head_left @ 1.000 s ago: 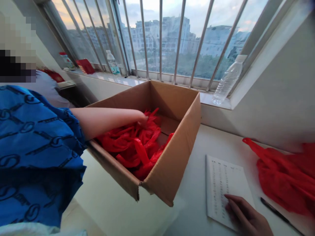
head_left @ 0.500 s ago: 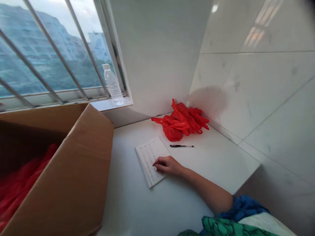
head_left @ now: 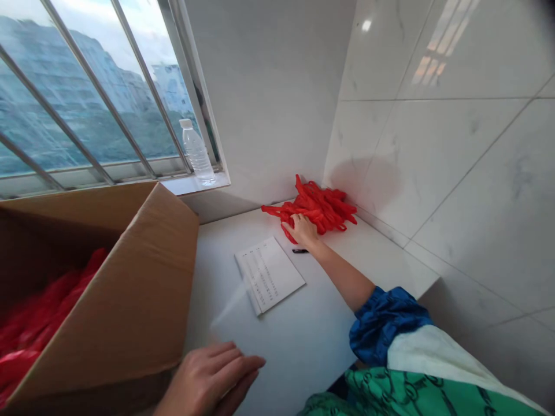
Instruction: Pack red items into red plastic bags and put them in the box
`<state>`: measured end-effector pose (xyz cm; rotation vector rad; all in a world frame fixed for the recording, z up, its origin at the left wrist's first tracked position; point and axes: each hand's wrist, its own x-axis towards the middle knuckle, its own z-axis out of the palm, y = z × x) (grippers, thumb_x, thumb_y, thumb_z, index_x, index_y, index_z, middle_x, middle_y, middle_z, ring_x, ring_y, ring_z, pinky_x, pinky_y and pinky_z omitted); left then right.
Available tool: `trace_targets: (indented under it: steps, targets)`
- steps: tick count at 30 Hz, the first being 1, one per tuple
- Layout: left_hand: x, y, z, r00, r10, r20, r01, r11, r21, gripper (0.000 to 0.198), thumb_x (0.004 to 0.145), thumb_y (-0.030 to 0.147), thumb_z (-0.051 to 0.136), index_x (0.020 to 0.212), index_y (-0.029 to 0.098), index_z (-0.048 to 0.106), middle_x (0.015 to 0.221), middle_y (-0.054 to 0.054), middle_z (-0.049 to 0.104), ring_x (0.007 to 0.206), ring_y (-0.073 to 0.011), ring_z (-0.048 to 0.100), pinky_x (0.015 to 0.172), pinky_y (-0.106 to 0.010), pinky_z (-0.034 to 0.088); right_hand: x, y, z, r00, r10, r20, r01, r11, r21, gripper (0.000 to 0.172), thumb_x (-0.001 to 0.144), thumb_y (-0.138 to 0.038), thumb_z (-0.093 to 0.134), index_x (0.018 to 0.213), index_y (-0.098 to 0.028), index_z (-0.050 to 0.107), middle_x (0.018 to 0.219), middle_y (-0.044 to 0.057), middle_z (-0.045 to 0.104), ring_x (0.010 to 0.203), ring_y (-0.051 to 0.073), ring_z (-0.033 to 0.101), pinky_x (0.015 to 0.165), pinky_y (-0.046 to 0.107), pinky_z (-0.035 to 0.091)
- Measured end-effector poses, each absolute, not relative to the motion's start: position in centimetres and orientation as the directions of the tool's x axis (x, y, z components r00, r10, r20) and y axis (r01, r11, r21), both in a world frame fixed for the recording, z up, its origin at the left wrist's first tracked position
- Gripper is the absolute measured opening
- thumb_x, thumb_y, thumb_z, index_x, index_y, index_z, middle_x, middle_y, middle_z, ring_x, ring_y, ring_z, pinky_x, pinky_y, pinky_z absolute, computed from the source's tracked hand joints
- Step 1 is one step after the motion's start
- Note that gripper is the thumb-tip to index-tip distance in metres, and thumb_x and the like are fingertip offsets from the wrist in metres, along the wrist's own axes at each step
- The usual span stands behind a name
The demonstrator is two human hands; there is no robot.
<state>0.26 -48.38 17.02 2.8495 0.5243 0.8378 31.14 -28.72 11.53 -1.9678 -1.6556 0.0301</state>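
My right hand reaches onto a heap of red plastic bags in the corner of the white table. Its thumb and fingers are spread apart over the near left side of the heap, touching it. Below that wrist, a black pen is partly covered by my forearm. My left hand is at the bottom, over the table's near side, fingers stretched to the right with nothing visible in them. Between the hands lies a notebook with rows of handwriting. A faint whitish blur beside its left edge cannot be made out.
A large cardboard box stands on the left with red plastic bags inside. A clear water bottle stands on the sill of a barred window. Tiled walls bound the table at the back and right.
My right hand has moved from the notebook up to the red bags, uncovering the page and partly covering the pen. My left hand has come into view at the bottom.
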Motion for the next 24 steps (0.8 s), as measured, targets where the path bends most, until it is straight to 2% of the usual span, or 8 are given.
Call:
trace_targets:
  steps: [3, 6, 9, 13, 16, 20, 22, 24]
  targets:
    - [1.9, -48.0, 13.5, 0.775, 0.434, 0.459, 0.303, -0.893, 0.334, 0.017, 0.094, 0.015, 0.053, 0.1, 0.024, 0.067, 0.068, 0.002, 0.068, 0.058, -0.0117, 0.065, 0.052, -0.021, 0.046, 31.8, -27.7, 10.8, 0.27, 0.92, 0.283, 0.906, -0.143, -0.399, 0.041, 0.09, -0.043, 0.061, 0.117, -0.012, 0.061, 0.12, 0.021, 0.064, 0.116, 0.033, 0.057, 0.091, 0.045, 0.048]
    - [2.0, -47.9, 11.5, 0.741, 0.541, 0.398, 0.343, -0.815, 0.467, 0.016, 0.093, 0.019, 0.056, 0.099, 0.026, 0.069, 0.073, 0.002, 0.072, 0.063, -0.0118, 0.069, 0.058, -0.019, 0.05, 32.8, -27.8, 10.5, 0.233, 0.922, 0.311, 0.895, -0.078, -0.439, 0.024, 0.091, -0.024, 0.058, 0.114, -0.016, 0.063, 0.116, 0.017, 0.067, 0.111, 0.028, 0.06, 0.089, 0.041, 0.049]
    - [1.2, -47.3, 11.3, 0.675, 0.667, 0.315, 0.396, -0.688, 0.607, 0.016, 0.094, 0.026, 0.056, 0.097, 0.027, 0.072, 0.072, 0.001, 0.073, 0.064, -0.0127, 0.07, 0.059, -0.018, 0.051, 33.9, -28.3, 11.6, 0.176, 0.91, 0.374, 0.875, 0.03, -0.484, 0.027, 0.093, -0.015, 0.047, 0.114, -0.02, 0.064, 0.118, 0.011, 0.067, 0.11, 0.022, 0.062, 0.091, 0.035, 0.049]
    - [0.7, -45.3, 12.0, 0.485, 0.829, 0.277, 0.389, -0.489, 0.78, 0.027, 0.095, 0.037, 0.052, 0.085, 0.023, 0.074, 0.072, -0.002, 0.073, 0.066, -0.0153, 0.069, 0.059, -0.021, 0.052, 33.8, -29.4, 14.1, 0.076, 0.83, 0.552, 0.723, 0.335, -0.604, 0.029, 0.094, -0.018, 0.044, 0.112, -0.02, 0.066, 0.116, 0.008, 0.068, 0.109, 0.018, 0.063, 0.097, 0.033, 0.048]
    - [1.2, -43.8, 12.7, 0.25, 0.91, 0.332, 0.286, -0.396, 0.873, 0.026, 0.095, 0.039, 0.053, 0.1, 0.021, 0.071, 0.079, -0.004, 0.072, 0.072, -0.0163, 0.069, 0.066, -0.024, 0.054, 32.2, -30.9, 15.0, 0.04, 0.751, 0.659, 0.478, 0.565, -0.673, 0.025, 0.093, -0.025, 0.048, 0.108, -0.02, 0.068, 0.11, 0.007, 0.071, 0.106, 0.019, 0.065, 0.097, 0.034, 0.048]
    - [2.9, -42.5, 12.9, -0.017, 0.862, 0.506, 0.238, -0.488, 0.84, 0.028, 0.094, 0.036, 0.057, 0.117, 0.021, 0.06, 0.109, -0.008, 0.067, 0.098, -0.0188, 0.065, 0.083, -0.031, 0.054, 29.8, -33.3, 12.9, -0.133, 0.786, 0.604, 0.367, 0.605, -0.706, 0.025, 0.092, -0.023, 0.05, 0.108, -0.021, 0.069, 0.109, 0.006, 0.071, 0.104, 0.019, 0.065, 0.091, 0.032, 0.049]
    - [3.9, -41.9, 12.6, -0.017, 0.815, 0.58, 0.322, -0.544, 0.774, 0.025, 0.094, 0.033, 0.056, 0.117, 0.021, 0.06, 0.116, -0.008, 0.063, 0.106, -0.0198, 0.061, 0.09, -0.033, 0.051, 29.2, -34.3, 11.1, -0.295, 0.813, 0.503, 0.388, 0.582, -0.714, 0.023, 0.089, -0.019, 0.053, 0.103, -0.021, 0.071, 0.105, 0.006, 0.072, 0.1, 0.019, 0.066, 0.089, 0.033, 0.049]
    - [4.8, -41.4, 12.1, 0.077, 0.797, 0.599, 0.439, -0.566, 0.698, 0.022, 0.096, 0.03, 0.054, 0.114, 0.021, 0.062, 0.116, -0.008, 0.062, 0.109, -0.0206, 0.059, 0.094, -0.036, 0.047, 29.1, -35.2, 9.5, -0.405, 0.817, 0.41, 0.45, 0.569, -0.689, 0.022, 0.086, -0.016, 0.056, 0.101, -0.02, 0.071, 0.102, 0.006, 0.073, 0.096, 0.02, 0.066, 0.089, 0.034, 0.048]
